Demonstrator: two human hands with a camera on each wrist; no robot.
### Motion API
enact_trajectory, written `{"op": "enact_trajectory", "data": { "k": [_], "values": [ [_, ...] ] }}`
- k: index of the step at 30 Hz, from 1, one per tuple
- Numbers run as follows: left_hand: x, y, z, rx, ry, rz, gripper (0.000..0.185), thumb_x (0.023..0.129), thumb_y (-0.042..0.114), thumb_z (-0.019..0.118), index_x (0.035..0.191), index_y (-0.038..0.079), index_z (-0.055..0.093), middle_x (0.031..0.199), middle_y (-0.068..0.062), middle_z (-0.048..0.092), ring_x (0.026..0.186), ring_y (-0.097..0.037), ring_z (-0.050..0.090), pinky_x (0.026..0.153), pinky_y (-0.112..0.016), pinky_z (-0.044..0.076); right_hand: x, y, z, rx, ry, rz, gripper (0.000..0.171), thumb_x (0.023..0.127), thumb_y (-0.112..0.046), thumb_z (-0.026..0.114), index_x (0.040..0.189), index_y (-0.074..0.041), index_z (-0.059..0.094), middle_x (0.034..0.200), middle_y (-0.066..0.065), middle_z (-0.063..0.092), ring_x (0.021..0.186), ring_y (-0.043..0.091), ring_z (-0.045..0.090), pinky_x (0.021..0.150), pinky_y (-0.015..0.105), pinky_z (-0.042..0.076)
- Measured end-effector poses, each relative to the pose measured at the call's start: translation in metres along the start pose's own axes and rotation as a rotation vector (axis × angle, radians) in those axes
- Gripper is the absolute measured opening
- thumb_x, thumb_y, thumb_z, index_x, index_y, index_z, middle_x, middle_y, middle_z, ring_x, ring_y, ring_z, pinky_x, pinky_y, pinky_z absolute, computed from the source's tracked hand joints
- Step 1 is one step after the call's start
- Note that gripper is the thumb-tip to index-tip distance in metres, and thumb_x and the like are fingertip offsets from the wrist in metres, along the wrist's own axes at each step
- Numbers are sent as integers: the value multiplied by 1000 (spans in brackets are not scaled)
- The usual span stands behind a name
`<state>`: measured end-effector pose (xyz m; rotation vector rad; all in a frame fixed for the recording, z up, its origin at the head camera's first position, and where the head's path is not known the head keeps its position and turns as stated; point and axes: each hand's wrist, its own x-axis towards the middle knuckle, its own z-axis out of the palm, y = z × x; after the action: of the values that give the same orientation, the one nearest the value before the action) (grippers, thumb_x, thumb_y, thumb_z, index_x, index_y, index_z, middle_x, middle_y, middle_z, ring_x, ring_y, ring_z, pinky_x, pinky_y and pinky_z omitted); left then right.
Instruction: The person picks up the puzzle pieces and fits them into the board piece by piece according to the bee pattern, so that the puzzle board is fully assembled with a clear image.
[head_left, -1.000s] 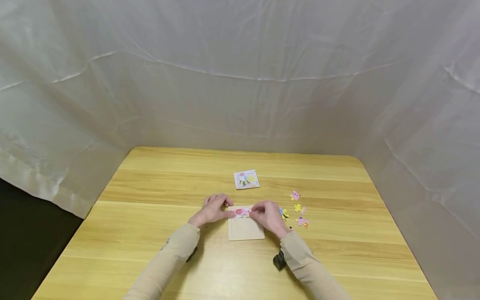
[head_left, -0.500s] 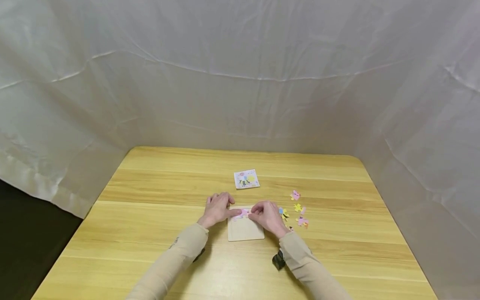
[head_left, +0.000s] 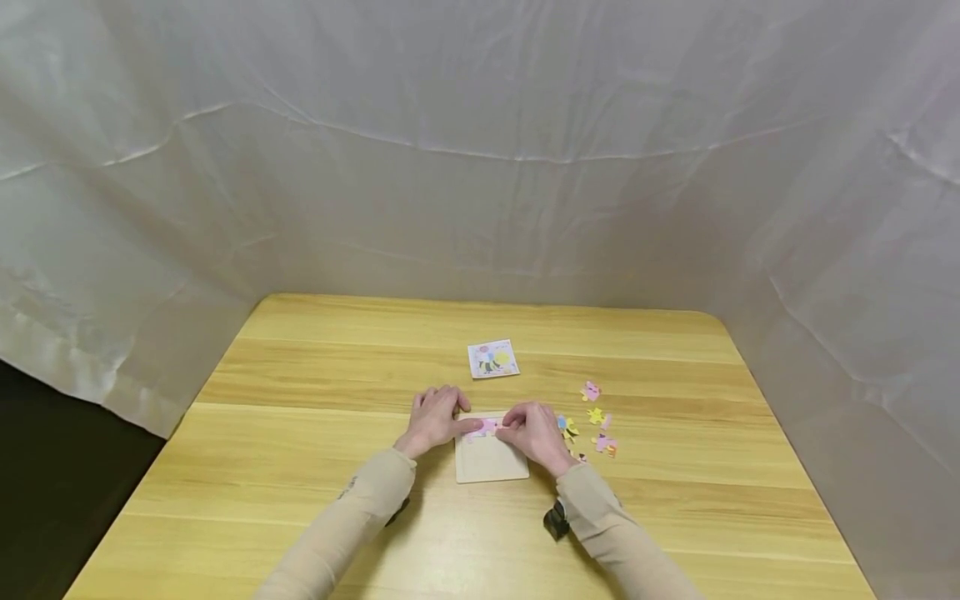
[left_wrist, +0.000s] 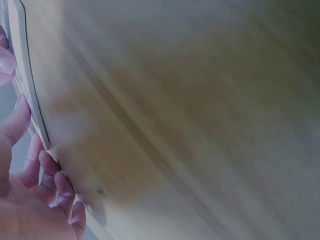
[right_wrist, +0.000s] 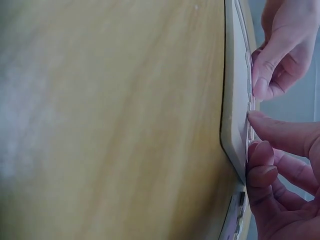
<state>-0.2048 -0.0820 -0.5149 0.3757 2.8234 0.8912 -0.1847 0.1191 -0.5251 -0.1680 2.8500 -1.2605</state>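
Note:
A pale square puzzle board [head_left: 491,462] lies on the table, with a row of pink puzzle pieces [head_left: 487,427] along its far side. My left hand [head_left: 437,421] is at the board's far left corner. Its thumb [left_wrist: 17,120] lies straight and presses on the pieces; the other fingers are beside the corner. At the far right corner my right hand [head_left: 534,433] pinches a puzzle piece between thumb and fingers. That piece is mostly hidden by the fingertips [right_wrist: 257,117]. Both hands in the right wrist view are close together over the board's edge.
Loose puzzle pieces, among them a yellow one [head_left: 596,415] and a pink one [head_left: 591,390], are scattered right of my right hand. A picture card [head_left: 493,358] with a bee lies beyond the board. Pale curtains [head_left: 487,225] hang around the wooden table [head_left: 300,367].
Since a second ago my left hand has shifted right, and its thumb has slid over the red-patterned piece, covering it. The right hand has stayed almost still at the far right corner.

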Motion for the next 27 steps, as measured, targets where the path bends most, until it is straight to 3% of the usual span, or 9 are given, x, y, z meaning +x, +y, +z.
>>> {"op": "enact_trajectory", "data": {
  "k": [8,19,23,27],
  "values": [
    [-2,-6,-3,11,-41,42,35,84,43,79,102,17,64,96,2,57,97,-21,47,101,-52,29,-1,-1,0,-5,-1,3,11,77,-13,85,77,-9,75,67,-2,65,63,8,54,61,23,42],
    [-3,-7,-1,18,-30,45,35,84,41,80,104,17,65,102,1,60,103,-22,49,103,-50,29,-2,2,-2,27,2,-25,7,80,-10,82,80,-7,75,71,1,69,64,8,56,61,21,45],
    [-3,-6,-2,2,-32,43,34,85,39,80,104,16,64,100,1,60,101,-21,48,104,-51,28,-1,11,-18,92,-9,-23,6,84,-9,77,89,-5,76,81,6,73,70,9,61,66,22,51],
    [-3,-5,-3,-4,-33,55,32,85,36,80,104,15,64,99,-1,60,100,-21,48,104,-53,28,6,35,-51,99,3,11,13,90,-9,72,100,-2,76,91,12,75,77,13,65,71,24,53]
  ]
}}
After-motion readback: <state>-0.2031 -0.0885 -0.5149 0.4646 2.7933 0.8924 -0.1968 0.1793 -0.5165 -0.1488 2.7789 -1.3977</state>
